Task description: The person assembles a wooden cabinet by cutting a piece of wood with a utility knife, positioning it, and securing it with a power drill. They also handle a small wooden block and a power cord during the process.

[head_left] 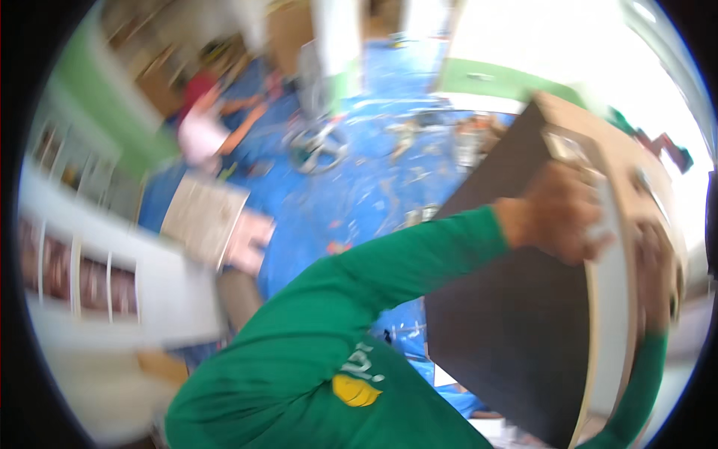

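At the right stands a large board-built piece, perhaps a cabinet, with a dark brown panel (508,329) facing me and a pale edge. My left hand (557,213) reaches across to the top of this panel, fingers curled closed; blur hides what they hold, if anything. Just above that hand lies a small pale, shiny thing (568,147) of unclear kind. Farther right, my right hand (652,269) rests against the light-brown wooden side (624,161), its fingers too smeared to read. Both arms wear green sleeves.
Blue sheeting (374,194) covers the floor, with scattered tools and scraps. A person (206,135) in a pink top crouches at the far left, near a round grey-white object (318,146). A wooden board (203,217) lies nearer. White window frames (82,269) line the left wall.
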